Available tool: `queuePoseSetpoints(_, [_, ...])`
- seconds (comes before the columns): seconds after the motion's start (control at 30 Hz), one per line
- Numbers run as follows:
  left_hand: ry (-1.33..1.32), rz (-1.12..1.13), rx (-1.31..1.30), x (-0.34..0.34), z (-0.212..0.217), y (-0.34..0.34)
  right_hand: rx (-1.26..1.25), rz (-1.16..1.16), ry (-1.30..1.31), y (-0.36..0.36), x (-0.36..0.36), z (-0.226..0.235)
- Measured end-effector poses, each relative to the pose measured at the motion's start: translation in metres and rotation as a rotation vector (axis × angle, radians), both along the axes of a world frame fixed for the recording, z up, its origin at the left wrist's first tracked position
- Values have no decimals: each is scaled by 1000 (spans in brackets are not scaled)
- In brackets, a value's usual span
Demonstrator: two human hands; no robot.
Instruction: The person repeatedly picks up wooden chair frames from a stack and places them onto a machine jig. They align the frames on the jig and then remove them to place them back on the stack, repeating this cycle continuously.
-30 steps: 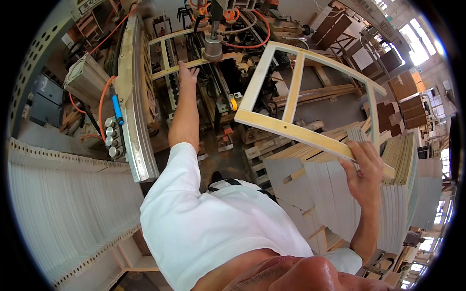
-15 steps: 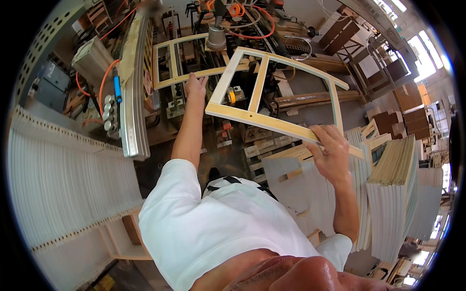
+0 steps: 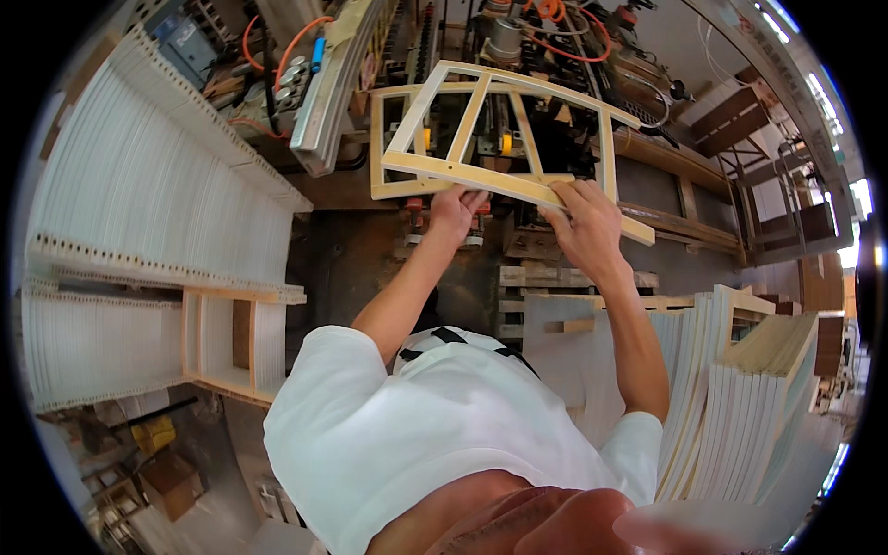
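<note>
My right hand (image 3: 589, 222) is closed on the near rail of a pale wooden frame (image 3: 518, 188), with curved far rail and crossbar, held up and tilted over the machine. Beneath it, partly covered, is a second wooden frame (image 3: 377, 148) of similar make. My left hand (image 3: 452, 213) is at that lower frame's near rail, fingers closed around it; part of the fingers is hidden by wood. Whether the two frames touch, I cannot tell. Beyond them stands a grey metal cylinder (image 3: 505, 39) on the machine.
Tall stacks of white panels stand left (image 3: 139, 176) and right (image 3: 754, 416). A metal beam (image 3: 338, 88) juts toward me at the machine's left, beside a blue air fitting (image 3: 318, 54) and orange hoses (image 3: 294, 46). A wooden pallet (image 3: 541, 277) lies low ahead.
The view has shifted. My right hand has brought its frame leftward over the lower one. My left hand has drawn the lower frame toward me, away from the cylinder.
</note>
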State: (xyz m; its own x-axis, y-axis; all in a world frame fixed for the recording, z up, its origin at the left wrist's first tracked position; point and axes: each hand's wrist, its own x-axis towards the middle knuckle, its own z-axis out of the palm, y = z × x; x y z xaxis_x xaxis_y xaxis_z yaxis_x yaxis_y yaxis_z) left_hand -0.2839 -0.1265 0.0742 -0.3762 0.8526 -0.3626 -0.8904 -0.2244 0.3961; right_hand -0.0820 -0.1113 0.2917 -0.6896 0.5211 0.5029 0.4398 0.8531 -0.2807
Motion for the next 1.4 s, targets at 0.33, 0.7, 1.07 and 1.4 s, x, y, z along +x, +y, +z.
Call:
queuePoseSetpoints(0.33, [-1, -287, -89, 29, 1, -182, 32, 170, 3, 43, -94, -92])
queuePoseSetpoints(0.7, [-91, -375, -466, -62, -93, -237, 16, 139, -116, 126, -143, -158])
queuePoseSetpoints(1.07, [-38, -141, -624, -72, -117, -257, 485, 56, -507, 231, -228, -140])
queuePoseSetpoints(1.4, [-89, 138, -696, -34, -137, -259, 600, 51, -599, 301, -277, -127])
